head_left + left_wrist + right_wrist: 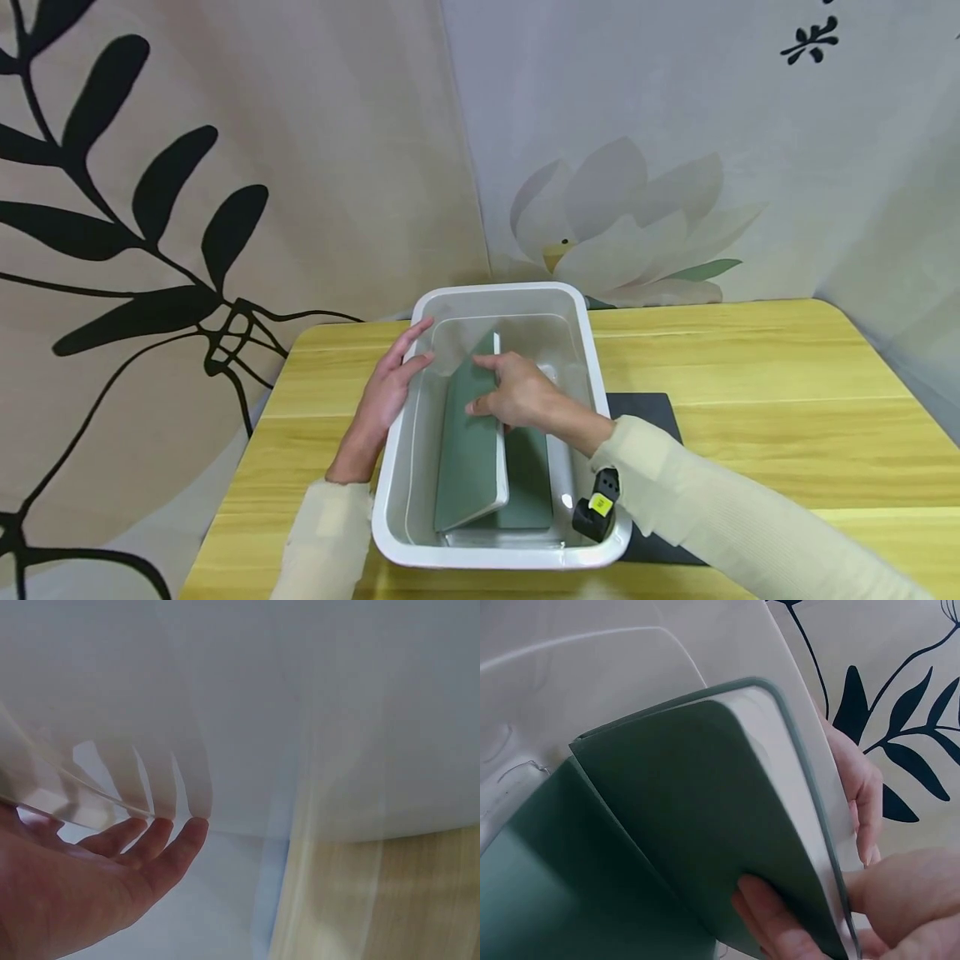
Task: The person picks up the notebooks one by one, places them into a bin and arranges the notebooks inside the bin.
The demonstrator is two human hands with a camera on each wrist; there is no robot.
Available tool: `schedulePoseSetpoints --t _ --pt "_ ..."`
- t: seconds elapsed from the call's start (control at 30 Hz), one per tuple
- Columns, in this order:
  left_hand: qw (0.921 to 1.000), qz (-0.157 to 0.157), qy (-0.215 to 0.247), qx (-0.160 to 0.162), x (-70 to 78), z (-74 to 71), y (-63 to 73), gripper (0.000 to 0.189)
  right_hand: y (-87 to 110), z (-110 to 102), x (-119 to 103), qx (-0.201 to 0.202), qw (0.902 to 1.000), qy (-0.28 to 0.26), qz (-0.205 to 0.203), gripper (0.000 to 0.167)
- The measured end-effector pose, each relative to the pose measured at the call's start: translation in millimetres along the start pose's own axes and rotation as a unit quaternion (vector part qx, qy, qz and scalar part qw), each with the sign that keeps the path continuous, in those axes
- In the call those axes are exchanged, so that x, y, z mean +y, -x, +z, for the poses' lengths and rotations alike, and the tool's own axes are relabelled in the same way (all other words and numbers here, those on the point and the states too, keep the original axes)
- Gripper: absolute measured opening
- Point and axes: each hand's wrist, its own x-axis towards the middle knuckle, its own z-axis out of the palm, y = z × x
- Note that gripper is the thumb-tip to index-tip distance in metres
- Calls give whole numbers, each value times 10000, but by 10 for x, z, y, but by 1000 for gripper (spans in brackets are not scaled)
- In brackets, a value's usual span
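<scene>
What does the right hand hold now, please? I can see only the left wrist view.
Observer: The right hand pinches a green book between thumb and fingers.
Operator: Thank you. Where is this book, please?
Observer: It is inside the white bin.
Operator: And does anything lie on the wooden table at the right side of the bin?
Observer: Yes, a dark flat sheet shows there.
</scene>
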Motion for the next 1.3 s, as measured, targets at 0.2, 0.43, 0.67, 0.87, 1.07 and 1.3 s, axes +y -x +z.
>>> schedulePoseSetpoints --t 0.2,0.43,0.67,0.87,1.07,1.3 --pt "10000 -21 -9 18 -1 8 5 48 7 3 1 -73 10000 17 39 76" --pt "10000 -23 80 -45 -7 20 10 49 12 3 22 -111 9999 -64 38 76" --pt "10000 -14 12 -6 -32 17 0 47 8 13 45 -161 9998 -40 80 74" --pt "10000 -13 -54 36 -29 10 -3 47 7 17 39 -223 9996 -12 157 74" --pt "9999 -109 116 -29 -5 -3 2 47 5 18 34 -239 9995 105 169 73" --pt "9999 -73 106 3 -1 -1 -10 48 1 7 34 -300 9991 252 140 74"
